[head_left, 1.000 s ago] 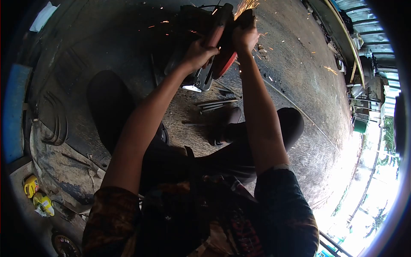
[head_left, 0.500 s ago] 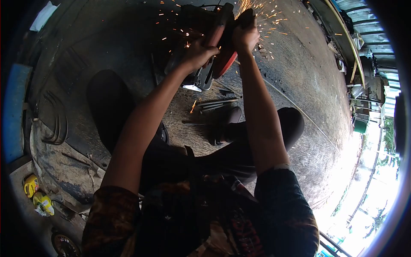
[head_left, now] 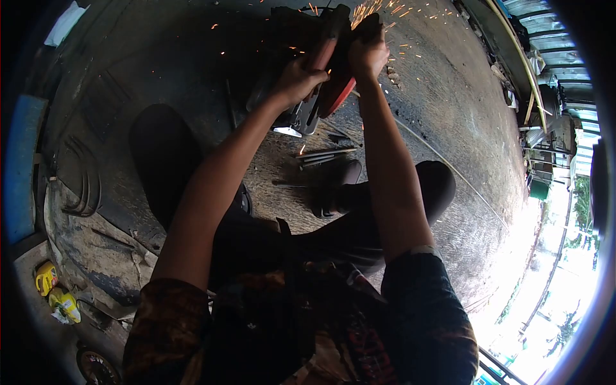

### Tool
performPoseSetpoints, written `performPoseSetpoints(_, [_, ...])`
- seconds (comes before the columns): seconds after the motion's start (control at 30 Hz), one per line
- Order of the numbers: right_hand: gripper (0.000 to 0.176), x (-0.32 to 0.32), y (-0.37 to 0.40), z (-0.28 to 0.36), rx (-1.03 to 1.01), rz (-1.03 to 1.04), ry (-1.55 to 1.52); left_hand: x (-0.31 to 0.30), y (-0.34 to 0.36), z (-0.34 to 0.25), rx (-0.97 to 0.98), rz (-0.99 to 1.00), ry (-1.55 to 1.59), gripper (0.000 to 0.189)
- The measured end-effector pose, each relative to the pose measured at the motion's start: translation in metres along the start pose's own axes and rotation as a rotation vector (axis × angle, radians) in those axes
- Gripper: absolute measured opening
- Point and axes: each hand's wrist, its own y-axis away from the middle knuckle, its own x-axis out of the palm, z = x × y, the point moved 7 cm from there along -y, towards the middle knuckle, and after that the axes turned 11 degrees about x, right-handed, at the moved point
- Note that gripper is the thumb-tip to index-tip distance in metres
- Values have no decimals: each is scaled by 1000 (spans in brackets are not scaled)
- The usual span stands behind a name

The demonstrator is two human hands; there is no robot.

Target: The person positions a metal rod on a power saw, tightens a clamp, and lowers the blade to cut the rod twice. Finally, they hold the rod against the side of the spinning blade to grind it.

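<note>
A cut-off saw with a red guard point(head_left: 338, 96) stands on the floor in front of me, throwing orange sparks from its far side. My right hand point(head_left: 369, 58) is closed around the saw's dark handle point(head_left: 368, 27). To its left, my left hand point(head_left: 299, 82) grips the near end of a long reddish bar point(head_left: 324, 51) that points away from me. Beneath my hands shows part of the saw's metal base point(head_left: 309, 125). The cutting point is hidden by the guard and the dark shadow.
Several short metal rods point(head_left: 324, 155) lie on the floor between the saw and my foot point(head_left: 346, 172). A thin line point(head_left: 449, 165) runs over the concrete at right. Curved bars point(head_left: 83, 183), a blue panel point(head_left: 24, 167) and yellow containers point(head_left: 63, 305) are at left.
My hands and the saw hold almost the same place. The sparks have a different spread, with fewer on the left side now.
</note>
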Motion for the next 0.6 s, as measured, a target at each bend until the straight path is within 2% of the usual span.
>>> performPoseSetpoints(0.43, [63,-1,0,-1,9,6,8,1,2,-2,-37,18,-34,30])
performPoseSetpoints(0.5, [61,0,0,-1,-7,6,-20,0,1,-5,50,-52,-5,17])
performPoseSetpoints(0.6, [60,1,-1,-1,-58,-31,-41,0,1,-3,44,-35,-43,17])
